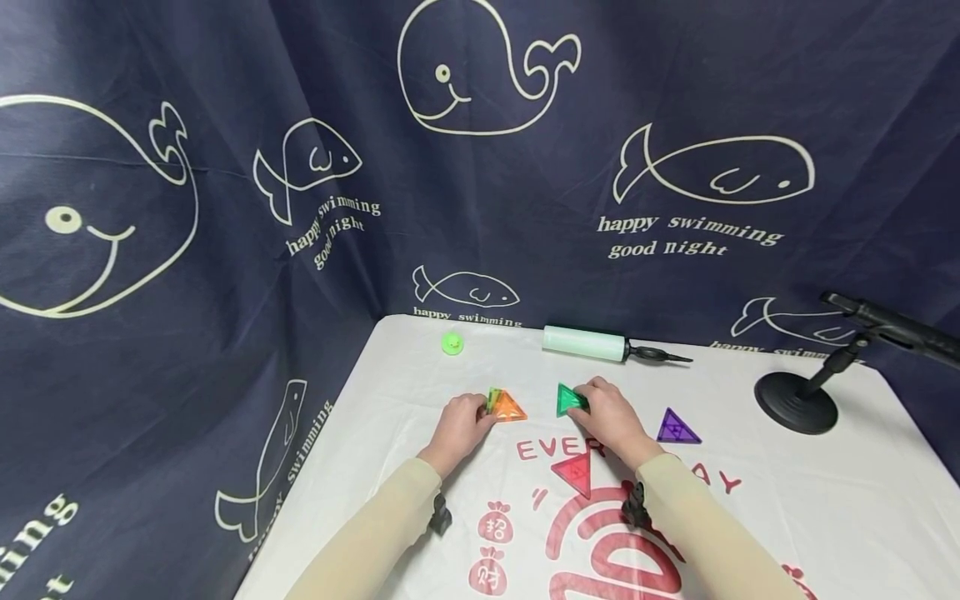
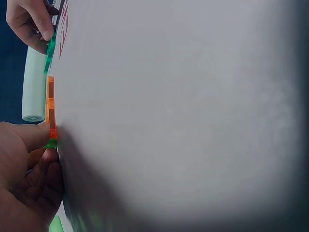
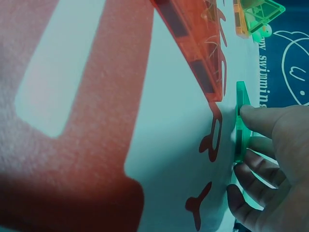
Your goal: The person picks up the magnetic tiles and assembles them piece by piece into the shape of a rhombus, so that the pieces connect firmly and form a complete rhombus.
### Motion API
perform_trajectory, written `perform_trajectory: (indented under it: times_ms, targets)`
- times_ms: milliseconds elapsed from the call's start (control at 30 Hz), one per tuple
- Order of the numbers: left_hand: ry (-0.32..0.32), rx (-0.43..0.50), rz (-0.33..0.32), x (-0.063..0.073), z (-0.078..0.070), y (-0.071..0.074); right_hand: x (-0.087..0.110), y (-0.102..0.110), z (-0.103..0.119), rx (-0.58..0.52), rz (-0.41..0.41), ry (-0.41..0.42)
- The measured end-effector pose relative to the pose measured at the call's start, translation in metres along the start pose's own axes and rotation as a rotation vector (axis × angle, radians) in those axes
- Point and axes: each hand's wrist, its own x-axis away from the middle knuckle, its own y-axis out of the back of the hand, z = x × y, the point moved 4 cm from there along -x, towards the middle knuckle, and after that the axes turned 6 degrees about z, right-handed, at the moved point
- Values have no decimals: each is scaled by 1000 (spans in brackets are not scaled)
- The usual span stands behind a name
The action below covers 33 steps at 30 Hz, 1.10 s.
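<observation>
My left hand (image 1: 459,429) pinches a yellow-green triangular tile (image 1: 492,398) between thumb and fingers. An orange triangular tile (image 1: 510,408) touches it on the right; in the right wrist view the green tile (image 3: 262,13) leans tilted by the orange one (image 3: 240,19). To the right, a darker green triangular magnetic tile (image 1: 567,401) is held by my right hand (image 1: 611,414), with thumb and index finger on its edge. A red triangular tile (image 1: 576,473) lies nearer me, between the arms. The purple triangular tile (image 1: 677,427) lies right of my right hand.
Behind the tiles lie a small green duck toy (image 1: 452,343) and a pale green hand pump (image 1: 585,342) with a black nozzle. A black stand (image 1: 797,403) with an arm stands at the right. The white printed tablecloth (image 1: 405,375) meets a dark blue curtain (image 1: 525,208).
</observation>
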Motion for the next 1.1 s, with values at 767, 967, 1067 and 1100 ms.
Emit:
perform_trajectory:
  times_ms: [767, 967, 1067, 1100]
  targets:
    - [-15, -6, -7, 0, 0, 0, 11, 4, -5, -92, -94, -50]
    - [-17, -8, -5, 0, -1, 1, 16, 5, -3, -93, -102, -16]
    - [-27, -6, -9, 1, -1, 2, 19, 4, -1, -90, -107, 10]
    - [-29, -4, -10, 1, -1, 2, 19, 4, 0, -91, -107, 13]
